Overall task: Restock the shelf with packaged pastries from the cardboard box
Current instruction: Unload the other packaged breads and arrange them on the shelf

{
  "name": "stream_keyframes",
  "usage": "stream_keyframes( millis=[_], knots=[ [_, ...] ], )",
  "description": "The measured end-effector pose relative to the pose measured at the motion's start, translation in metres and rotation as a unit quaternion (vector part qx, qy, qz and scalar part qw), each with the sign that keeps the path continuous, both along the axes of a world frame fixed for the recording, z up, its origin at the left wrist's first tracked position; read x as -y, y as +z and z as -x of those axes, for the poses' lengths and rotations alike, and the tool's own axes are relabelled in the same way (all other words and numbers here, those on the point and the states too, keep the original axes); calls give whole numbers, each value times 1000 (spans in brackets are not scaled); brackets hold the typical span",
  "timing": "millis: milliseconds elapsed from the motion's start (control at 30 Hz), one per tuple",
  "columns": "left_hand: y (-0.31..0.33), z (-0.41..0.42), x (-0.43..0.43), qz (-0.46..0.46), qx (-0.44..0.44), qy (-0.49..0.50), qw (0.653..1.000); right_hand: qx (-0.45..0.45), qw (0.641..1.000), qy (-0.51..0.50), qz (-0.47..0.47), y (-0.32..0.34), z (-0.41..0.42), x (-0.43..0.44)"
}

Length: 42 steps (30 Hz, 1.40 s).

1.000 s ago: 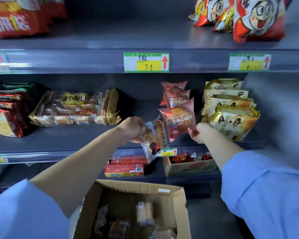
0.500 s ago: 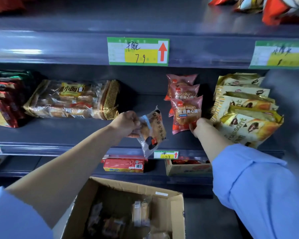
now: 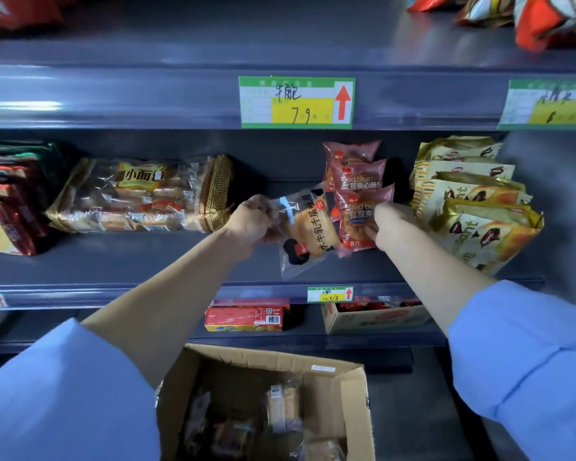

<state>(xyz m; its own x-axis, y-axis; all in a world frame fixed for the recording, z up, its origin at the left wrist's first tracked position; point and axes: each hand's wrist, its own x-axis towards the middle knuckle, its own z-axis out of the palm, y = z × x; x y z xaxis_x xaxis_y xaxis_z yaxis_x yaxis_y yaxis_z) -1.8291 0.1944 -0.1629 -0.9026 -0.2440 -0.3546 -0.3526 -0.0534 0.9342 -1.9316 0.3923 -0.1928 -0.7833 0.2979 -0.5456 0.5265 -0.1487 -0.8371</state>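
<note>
- Left hand point(image 3: 253, 224): grip closed on the edge of a clear-wrapped pastry pack point(image 3: 308, 232), held tilted over the front of the middle shelf point(image 3: 130, 261).
- Right hand point(image 3: 391, 224): grip pinching the front red bean pack point(image 3: 358, 224), which stands in a row just right of the held pack.
- Gold croissant packs point(image 3: 479, 224) sit beside that row.
- Cardboard box point(image 3: 356, 410) lies open below, with more wrapped pastries inside.
- Long bread bag point(image 3: 140, 194) rests farther left.
</note>
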Motion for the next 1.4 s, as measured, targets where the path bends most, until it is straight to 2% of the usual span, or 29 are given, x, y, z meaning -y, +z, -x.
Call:
stream_keyframes(
  millis=[100, 200, 267, 333, 400, 433, 467, 533, 633, 700, 767, 800, 900, 1000, 1100, 1167, 1300, 1400],
  knots=[
    [1, 2, 7, -40, 0, -4, 999, -13, 990, 143, 0, 21, -11, 20],
    [-1, 7, 15, 51, -5, -19, 999, -72, 946, 308, -71, 38, -15, 37],
    [-1, 13, 18, 149, -25, -31, 988, -104, 879, 443, -142, 48, -17, 46],
    [0, 19, 21, 203, -33, -48, 977, -89, 794, 557, -226, 51, -17, 57],
    [4, 26, 23, 228, -42, -58, 971, -94, 731, 602, -306, 51, -19, 72],
    [6, 30, 24, 238, -51, -60, 968, -110, 719, 608, -317, 49, -18, 79],
    [9, 35, 26, 248, -61, -57, 965, -127, 717, 611, -312, 47, -17, 84],
    [11, 43, 31, 250, -83, -24, 964, -146, 742, 596, -269, 42, -12, 91],
    [11, 53, 46, 295, -107, 79, 946, -133, 824, 510, -210, 22, 17, 99],
    [3, 54, 62, 316, -98, 106, 938, -133, 872, 443, -162, -18, 65, 105],
    [-5, 51, 74, 308, -86, 105, 942, -136, 903, 389, -123, -74, 124, 111],
    [-9, 48, 80, 303, -81, 100, 944, -126, 914, 372, -103, -80, 132, 118],
    [-19, 37, 90, 290, -78, 74, 951, -108, 936, 330, -55, -70, 119, 142],
    [-31, 27, 95, 295, -76, 45, 951, -115, 964, 238, -15, -71, 114, 155],
    [-40, 19, 98, 287, -74, 37, 954, -106, 970, 219, -32, -70, 115, 166],
    [-43, 17, 98, 296, -72, 31, 952, -104, 965, 218, -103, -68, 119, 170],
    [-43, 15, 94, 300, -65, 29, 951, -117, 929, 223, -270, -69, 123, 171],
    [-44, 12, 90, 278, -46, 25, 959, -137, 884, 222, -389, -57, 106, 168]
  ],
)
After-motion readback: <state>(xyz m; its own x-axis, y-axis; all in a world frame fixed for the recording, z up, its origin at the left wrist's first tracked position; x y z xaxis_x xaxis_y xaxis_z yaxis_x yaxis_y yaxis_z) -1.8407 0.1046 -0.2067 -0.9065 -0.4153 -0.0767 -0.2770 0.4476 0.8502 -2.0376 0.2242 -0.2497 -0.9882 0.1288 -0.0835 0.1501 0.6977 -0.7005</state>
